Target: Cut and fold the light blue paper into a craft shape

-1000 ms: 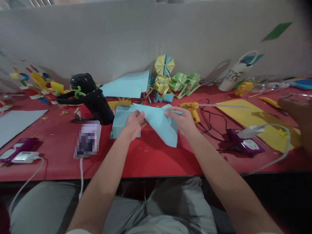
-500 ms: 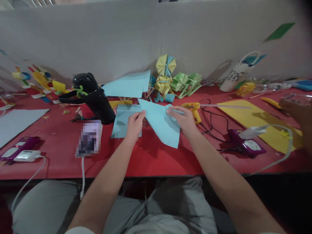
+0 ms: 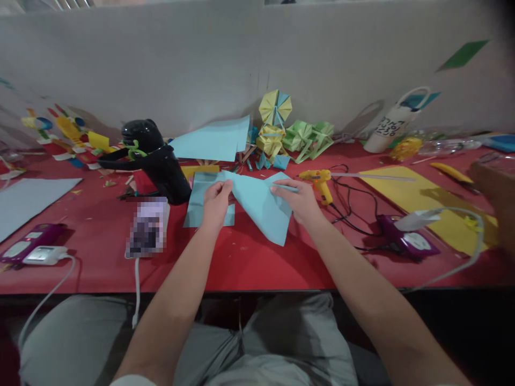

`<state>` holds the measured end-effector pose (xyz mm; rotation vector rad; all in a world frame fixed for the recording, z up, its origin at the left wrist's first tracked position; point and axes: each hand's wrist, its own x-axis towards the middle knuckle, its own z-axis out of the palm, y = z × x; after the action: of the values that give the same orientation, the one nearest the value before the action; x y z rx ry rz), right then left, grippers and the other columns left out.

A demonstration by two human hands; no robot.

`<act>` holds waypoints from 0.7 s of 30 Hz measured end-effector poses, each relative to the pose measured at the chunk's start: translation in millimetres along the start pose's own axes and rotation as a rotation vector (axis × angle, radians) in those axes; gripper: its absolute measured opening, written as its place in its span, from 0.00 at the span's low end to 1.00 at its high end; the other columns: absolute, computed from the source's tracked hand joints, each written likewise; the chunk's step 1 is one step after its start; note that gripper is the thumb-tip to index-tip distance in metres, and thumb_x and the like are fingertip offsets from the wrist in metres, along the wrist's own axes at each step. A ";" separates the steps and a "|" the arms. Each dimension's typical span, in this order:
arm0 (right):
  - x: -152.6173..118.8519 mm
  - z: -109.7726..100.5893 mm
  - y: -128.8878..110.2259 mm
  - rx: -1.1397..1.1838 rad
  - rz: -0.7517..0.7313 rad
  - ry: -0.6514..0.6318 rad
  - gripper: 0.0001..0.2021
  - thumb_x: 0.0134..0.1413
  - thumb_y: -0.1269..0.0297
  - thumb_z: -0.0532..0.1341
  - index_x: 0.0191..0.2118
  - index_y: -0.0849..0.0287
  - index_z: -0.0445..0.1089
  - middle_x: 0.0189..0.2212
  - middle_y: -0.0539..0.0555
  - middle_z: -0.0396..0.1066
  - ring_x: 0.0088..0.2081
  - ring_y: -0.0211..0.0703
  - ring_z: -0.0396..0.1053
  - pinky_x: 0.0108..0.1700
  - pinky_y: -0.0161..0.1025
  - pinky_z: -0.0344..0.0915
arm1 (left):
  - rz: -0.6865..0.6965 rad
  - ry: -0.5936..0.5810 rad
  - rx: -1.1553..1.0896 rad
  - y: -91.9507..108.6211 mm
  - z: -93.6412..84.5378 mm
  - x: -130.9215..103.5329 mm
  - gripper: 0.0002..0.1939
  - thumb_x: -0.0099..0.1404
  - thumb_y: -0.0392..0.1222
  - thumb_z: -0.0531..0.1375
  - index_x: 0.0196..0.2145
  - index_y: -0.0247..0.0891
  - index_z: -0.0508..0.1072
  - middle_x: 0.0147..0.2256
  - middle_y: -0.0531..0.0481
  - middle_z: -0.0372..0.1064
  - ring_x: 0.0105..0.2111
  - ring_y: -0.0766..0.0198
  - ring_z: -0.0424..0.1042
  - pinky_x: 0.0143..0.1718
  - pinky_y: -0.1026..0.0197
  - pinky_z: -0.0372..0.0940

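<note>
Between my two hands is a sheet of light blue paper [image 3: 261, 206], bent along its length, with one corner hanging toward me. My left hand [image 3: 217, 201] pinches its left corner between thumb and fingers. On the other side, my right hand [image 3: 295, 197] grips the paper's right part, and a thin blue-grey strip-like edge shows by its fingers; whether it is a separate thing I cannot tell. Under and beside my left hand lies another blue sheet [image 3: 197, 206], flat on the red tabletop [image 3: 245, 265]. A yellow glue gun [image 3: 321, 185] rests just beyond my right hand.
Folded paper models [image 3: 276, 126] stand against the back wall, near a large blue sheet [image 3: 213, 139]. A black bottle [image 3: 164, 171] and a phone [image 3: 148, 228] are at left. Yellow paper [image 3: 414, 193], a purple power strip [image 3: 406, 236] with cables and a white bottle [image 3: 388, 126] are at right.
The paper's left corner has moved down and left with my left hand. The sheet is more bent, and its hanging corner has shifted slightly left. My right hand has barely moved.
</note>
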<state>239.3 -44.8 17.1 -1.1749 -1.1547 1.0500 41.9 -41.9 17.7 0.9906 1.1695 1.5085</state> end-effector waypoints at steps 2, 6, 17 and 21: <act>0.6 -0.3 0.9 0.015 0.015 0.003 0.15 0.33 0.57 0.72 0.31 0.59 0.77 0.24 0.49 0.71 0.25 0.37 0.65 0.29 0.36 0.61 | 0.023 -0.014 -0.039 0.1 -0.6 1.5 0.13 0.51 0.47 0.66 0.24 0.37 0.69 0.23 0.54 0.64 0.24 0.68 0.67 0.29 0.62 0.68; 0.0 -0.1 0.8 0.041 0.029 -0.035 0.16 0.32 0.57 0.73 0.31 0.58 0.77 0.25 0.50 0.72 0.27 0.38 0.67 0.30 0.37 0.63 | 0.046 0.057 -0.044 -1.6 -3.2 4.8 0.15 0.54 0.50 0.65 0.23 0.38 0.67 0.21 0.54 0.62 0.23 0.68 0.65 0.27 0.62 0.66; -4.3 0.7 -4.8 -0.002 -0.037 -0.064 0.14 0.35 0.56 0.72 0.31 0.57 0.78 0.27 0.50 0.74 0.28 0.38 0.68 0.33 0.38 0.65 | 0.155 0.092 -0.129 2.4 -5.2 7.9 0.10 0.51 0.44 0.66 0.29 0.38 0.71 0.27 0.54 0.67 0.28 0.69 0.68 0.32 0.63 0.69; -5.1 0.0 -5.4 -0.064 -0.070 -0.061 0.15 0.36 0.54 0.72 0.31 0.57 0.78 0.29 0.52 0.75 0.30 0.40 0.70 0.34 0.39 0.66 | 0.167 0.158 -0.086 2.8 -9.1 8.3 0.12 0.55 0.50 0.64 0.28 0.39 0.72 0.26 0.54 0.66 0.29 0.67 0.69 0.32 0.64 0.67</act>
<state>238.7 -50.4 21.9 -1.1499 -1.2765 1.0081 30.8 -35.9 18.9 0.9431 1.1442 1.7818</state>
